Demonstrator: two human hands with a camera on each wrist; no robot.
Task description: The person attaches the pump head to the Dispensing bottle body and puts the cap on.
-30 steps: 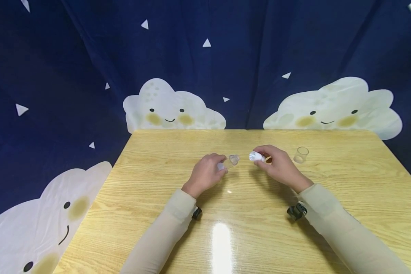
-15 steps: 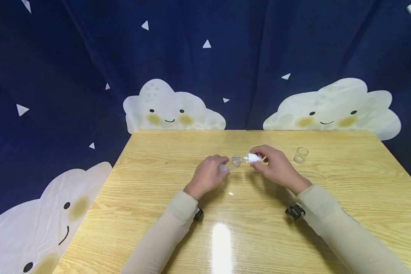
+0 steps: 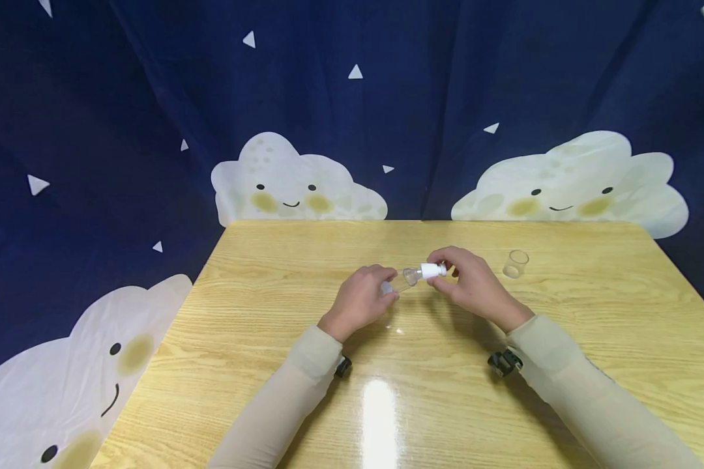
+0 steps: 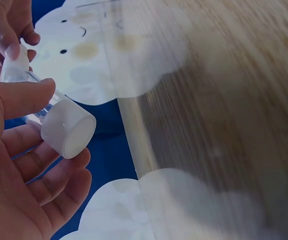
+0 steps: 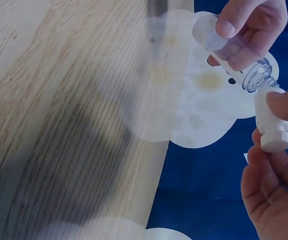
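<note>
My left hand [image 3: 360, 296] grips a small clear bottle [image 3: 403, 280] by its lower part. The bottle has a white base [image 4: 69, 129] and a clear neck [image 5: 258, 76], and it lies tilted with its mouth to the right. Between the thumb and fingers of my right hand [image 3: 475, 286] is a white pump top [image 3: 431, 270], with a ribless collar and a narrower button end [image 5: 275, 141]. The pump top is lined up with the bottle mouth; whether the threads engage cannot be made out. Both are held above the table.
A clear open cylinder, like a cap [image 3: 515, 264], stands on the wooden table [image 3: 270, 273] right of my right hand. Behind the table hangs a dark blue curtain [image 3: 305, 78] with clouds and triangles. Glare shows near the front of the tabletop.
The pump top turned from facing partly toward the camera to pointing at the bottle. My hands came closer together, bringing pump top and bottle mouth together. The clear cylinder stayed put.
</note>
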